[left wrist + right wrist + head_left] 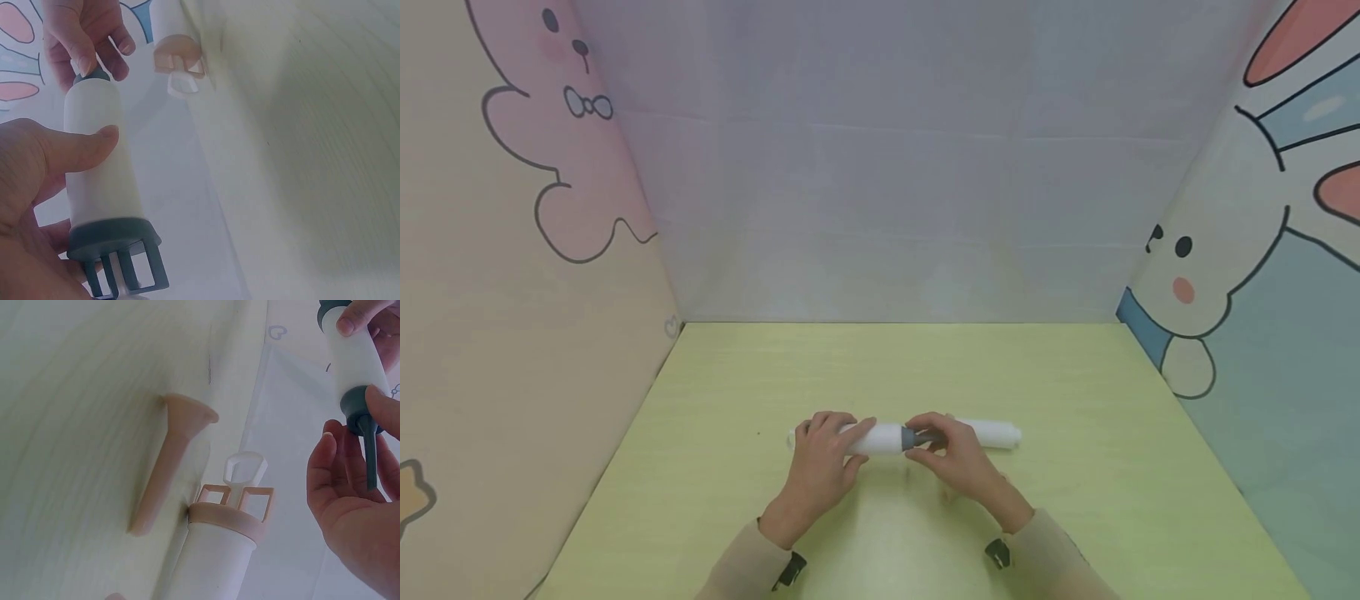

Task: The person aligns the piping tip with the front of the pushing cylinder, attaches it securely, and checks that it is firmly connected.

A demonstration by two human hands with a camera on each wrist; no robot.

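My left hand point(823, 458) grips a white syringe-like tube point(883, 438) held sideways over the table. In the left wrist view its thumb lies across the barrel, and a dark green end cap point(115, 236) with open frame handles shows below. My right hand point(961, 460) holds the tube's other end, thumb and fingers around the base of a dark green nozzle point(369, 453). That nozzle's narrow spout points over the right palm. A second white tube point(997, 434) with a peach end cap point(228, 519) lies just beyond the right hand.
A peach funnel-shaped nozzle point(169, 462) lies on the pale yellow-green table point(880, 367) near the second tube. A clear pull loop point(245, 467) sticks out of that tube's peach end. Cartoon-printed walls point(1195, 275) and a plain back wall point(880, 167) enclose the table.
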